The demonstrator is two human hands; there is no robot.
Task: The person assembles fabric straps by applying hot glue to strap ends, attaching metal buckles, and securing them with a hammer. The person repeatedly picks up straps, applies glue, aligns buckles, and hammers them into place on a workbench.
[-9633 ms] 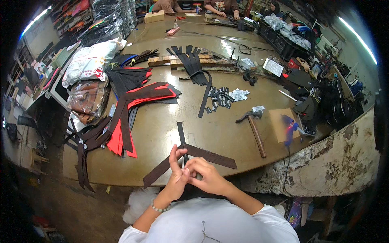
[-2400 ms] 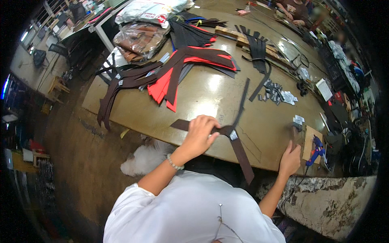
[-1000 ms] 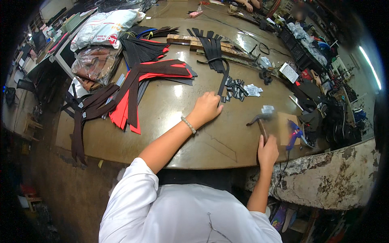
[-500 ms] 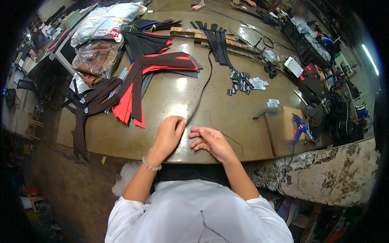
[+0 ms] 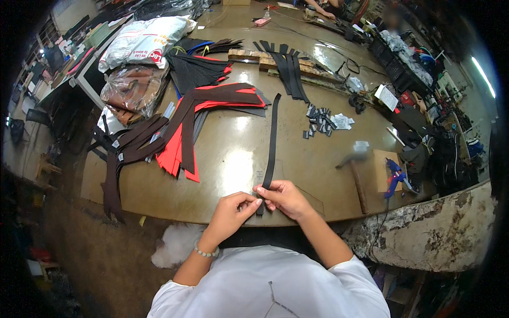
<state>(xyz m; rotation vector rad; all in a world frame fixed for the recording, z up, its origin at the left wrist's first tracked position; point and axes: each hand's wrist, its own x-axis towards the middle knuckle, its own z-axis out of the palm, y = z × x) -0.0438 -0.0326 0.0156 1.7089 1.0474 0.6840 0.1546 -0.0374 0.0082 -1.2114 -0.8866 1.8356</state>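
Note:
A long, narrow black strap runs away from me over the tabletop, its near end between my hands close to the table's front edge. My right hand pinches the strap near that end, thumb and fingers together. Beside it, my left hand has its thumb and index finger brought together at the strap's near end, the fingertips almost meeting those of the right. Whatever small thing may lie between the fingertips is hidden.
Left, brown and red strap pieces lie piled by plastic-wrapped bundles. Ahead are black straps on wooden bars and several small black tags. Right, a hammer and a blue glue gun. Another person's hand shows far off.
The strap, edge-on at my left hand before, now lies turned flatter and further right. My right hand has gone from open fingers to a pinch on it. The view has shifted slightly.

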